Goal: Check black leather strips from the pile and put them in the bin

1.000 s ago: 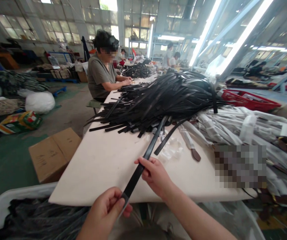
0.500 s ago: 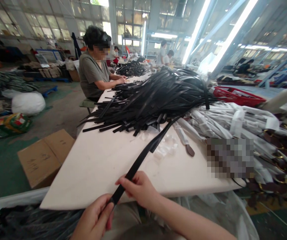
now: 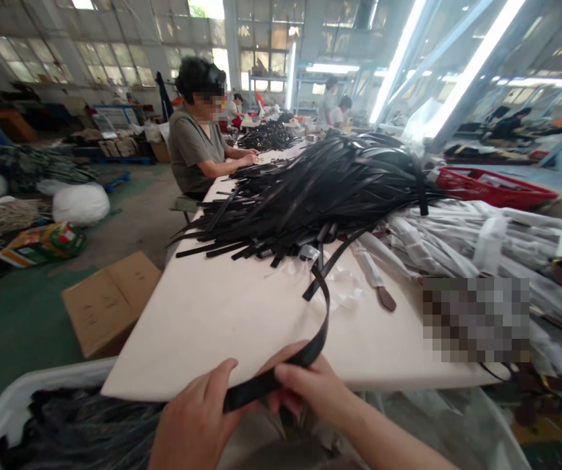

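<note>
A flat black strap (image 3: 326, 313) runs through both my hands at the near edge of the table. Its far part curves up and back towards a large heap of black straps (image 3: 324, 189). My right hand (image 3: 307, 382) pinches the strap between thumb and fingers. Closer to me, my left hand (image 3: 197, 414) is closed round the strap, its thumb raised; the end inside this hand is hidden. Another loose strap end lies just beyond, beside some crumpled clear plastic (image 3: 346, 287).
White-wrapped straps with brown tips (image 3: 437, 241) are piled at the right, before a red basket (image 3: 493, 188). A white tub (image 3: 11, 408) holding dark straps stands at lower left, near a cardboard box (image 3: 109, 300). A co-worker (image 3: 197, 137) sits at the table's left side.
The strap was stretched nearly straight towards the heap; now it bends in a loop and lies flatter between my hands. My right hand has moved right. The view has shifted left.
</note>
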`<action>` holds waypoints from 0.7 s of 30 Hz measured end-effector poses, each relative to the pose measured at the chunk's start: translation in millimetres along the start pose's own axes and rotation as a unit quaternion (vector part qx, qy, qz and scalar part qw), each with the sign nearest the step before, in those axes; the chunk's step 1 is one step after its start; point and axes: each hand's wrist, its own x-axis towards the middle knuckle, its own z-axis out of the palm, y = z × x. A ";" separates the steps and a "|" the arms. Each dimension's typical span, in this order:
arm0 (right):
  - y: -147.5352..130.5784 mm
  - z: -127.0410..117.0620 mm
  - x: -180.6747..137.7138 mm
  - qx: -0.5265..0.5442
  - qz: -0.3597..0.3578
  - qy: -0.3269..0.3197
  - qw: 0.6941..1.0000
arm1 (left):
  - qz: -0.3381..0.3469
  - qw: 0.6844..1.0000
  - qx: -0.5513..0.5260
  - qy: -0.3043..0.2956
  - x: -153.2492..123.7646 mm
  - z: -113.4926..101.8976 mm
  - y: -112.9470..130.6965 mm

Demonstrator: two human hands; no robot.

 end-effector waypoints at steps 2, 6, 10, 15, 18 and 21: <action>-2.2 -7.9 -3.2 0.001 -0.049 0.146 0.988 | 0.004 0.999 0.005 0.033 5.4 -7.0 8.9; -5.2 3.5 -2.3 -0.078 -0.091 0.162 0.980 | -0.031 0.997 -0.066 0.039 21.6 -18.1 27.1; -9.2 17.3 -3.2 -0.161 -0.092 0.018 0.982 | -0.111 0.982 -0.145 -0.042 32.9 -28.6 31.7; -29.4 -8.7 -1.9 -0.004 -0.186 0.230 0.955 | -0.202 0.959 -0.162 -0.117 33.9 -42.1 16.1; -38.4 -5.3 6.5 -0.057 -0.200 0.276 0.938 | -0.184 0.961 -0.163 -0.128 39.5 -46.7 11.3; -37.7 16.6 18.2 -0.155 -0.162 0.178 0.958 | -0.154 0.968 -0.165 -0.106 47.9 -49.8 12.7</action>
